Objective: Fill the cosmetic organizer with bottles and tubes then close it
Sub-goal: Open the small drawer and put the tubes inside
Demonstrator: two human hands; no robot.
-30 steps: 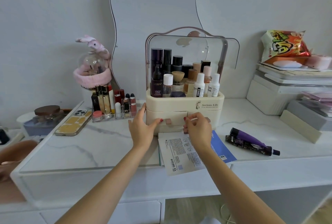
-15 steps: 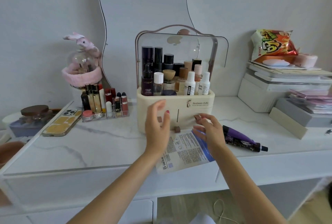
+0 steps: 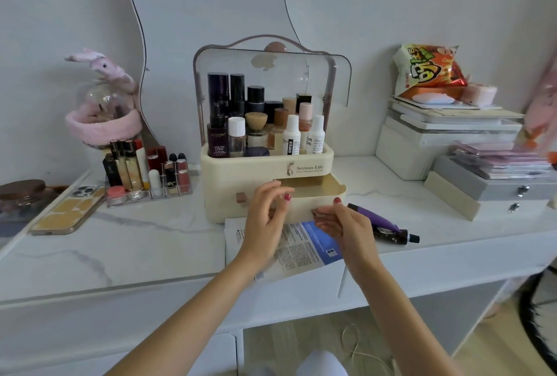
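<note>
The cream cosmetic organizer point(image 3: 266, 177) stands on the white marble-patterned tabletop point(image 3: 144, 243), directly beyond both hands. Its front reads "Serious Life", with a smaller line beneath too fine to read. Its clear lid point(image 3: 271, 74) is raised upright behind the bottles.

The upper tray is packed with upright bottles. A dark bottle point(image 3: 217, 134), beyond the left hand, is marked "L'OREAL" and "YOUTH CODE". A white bottle point(image 3: 291, 136) bears vertical lettering that appears to read "Kilala". A second white bottle point(image 3: 316, 136) shows partial letters "om om". Other labels are not legible.

The right-hand drawer point(image 3: 313, 192) is pulled part way out; the visible part of its interior shows nothing in it. The left-hand drawer, with its brown tab handle point(image 3: 241, 197), is closed.

The left hand point(image 3: 266, 219) hovers before the drawer fronts, fingers loosely curled and spread, holding nothing. The right hand point(image 3: 340, 222) is at the open drawer's front; its fingers are curled there, but whether they grip the handle cannot be told.

A printed sachet point(image 3: 304, 244), white and blue with fine unreadable text, lies flat beneath both hands. A purple tube point(image 3: 379, 223) with a black cap lies just to the right of the right hand.

Left of the left hand stand a clear lipstick rack point(image 3: 150, 177) and a phone point(image 3: 69, 210) lying face down. Well to the right, a snack bag point(image 3: 428, 70) with non-Latin lettering sits on stacked boxes.
</note>
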